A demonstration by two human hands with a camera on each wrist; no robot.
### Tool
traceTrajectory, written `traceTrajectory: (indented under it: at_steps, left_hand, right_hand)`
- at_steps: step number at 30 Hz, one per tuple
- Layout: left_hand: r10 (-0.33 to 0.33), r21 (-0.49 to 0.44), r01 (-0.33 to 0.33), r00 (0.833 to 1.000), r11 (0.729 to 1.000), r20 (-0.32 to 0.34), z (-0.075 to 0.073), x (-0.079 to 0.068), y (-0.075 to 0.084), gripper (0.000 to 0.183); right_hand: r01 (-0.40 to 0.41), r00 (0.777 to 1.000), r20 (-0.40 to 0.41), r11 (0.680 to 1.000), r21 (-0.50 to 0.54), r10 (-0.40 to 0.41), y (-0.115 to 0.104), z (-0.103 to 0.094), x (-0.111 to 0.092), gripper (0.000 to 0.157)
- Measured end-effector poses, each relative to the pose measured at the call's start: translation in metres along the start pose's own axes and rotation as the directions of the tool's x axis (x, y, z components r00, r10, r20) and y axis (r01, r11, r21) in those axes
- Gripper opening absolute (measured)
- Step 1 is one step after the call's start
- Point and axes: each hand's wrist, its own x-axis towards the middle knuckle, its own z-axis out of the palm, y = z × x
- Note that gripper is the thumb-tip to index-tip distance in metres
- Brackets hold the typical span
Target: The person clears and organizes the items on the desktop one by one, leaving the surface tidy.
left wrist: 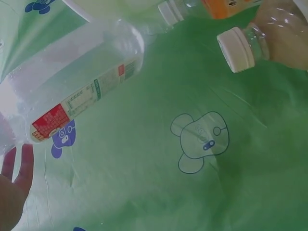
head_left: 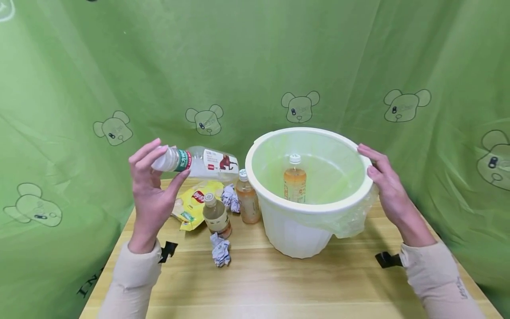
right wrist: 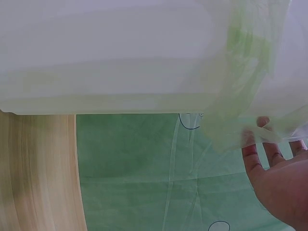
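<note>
My left hand [head_left: 153, 195] holds a clear plastic bottle [head_left: 221, 164] by its white-capped neck, thumb on one side and fingers on the other. The bottle lies nearly level in the air, its base pointing right towards the bin. It looks empty and has a white label with a red figure. At the right, my right hand [head_left: 388, 186] rests against the rim of a white bin [head_left: 295, 232], fingers fairly straight. In the right wrist view, its fingers [right wrist: 251, 154] touch the thin green bag [right wrist: 245, 72] lining the bin. Inside stands a bottle of orange drink [head_left: 295, 179].
Left of the bin stand an orange-drink bottle [head_left: 248, 201] and a small brown-drink bottle [head_left: 217, 217]. A yellow chip bag [head_left: 195, 204] lies behind them. Crumpled paper balls [head_left: 220, 250] lie on the wooden table [head_left: 255, 288]. A green curtain [head_left: 255, 66] hangs around it.
</note>
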Motion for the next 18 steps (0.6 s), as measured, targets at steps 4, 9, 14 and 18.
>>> traceTrajectory:
  at_steps: [4, 9, 14, 18]
  left_hand:
    - [0.013, -0.020, -0.014, 0.998, 1.000, -0.058, 0.005, 0.004, -0.001, 0.059]
    - [0.021, -0.029, -0.024, 0.994, 0.999, -0.103, 0.011, 0.006, -0.002, 0.058]
    - [0.021, -0.046, -0.028, 0.989, 0.999, -0.144, 0.016, 0.007, -0.002, 0.060]
    - [0.022, -0.070, -0.034, 0.984, 0.997, -0.174, 0.021, 0.008, -0.003, 0.062]
  right_hand:
    - [0.020, 1.000, 0.003, 0.999, -0.031, -0.020, 0.000, 0.000, 0.000, 0.046]
    - [0.025, 1.000, -0.002, 0.998, -0.055, -0.025, -0.001, 0.000, 0.000, 0.046]
    - [0.022, 1.000, -0.001, 0.999, -0.029, -0.022, 0.000, 0.000, 0.000, 0.046]
    - [0.021, 1.000, 0.001, 1.000, -0.019, -0.021, 0.000, 0.000, 0.000, 0.046]
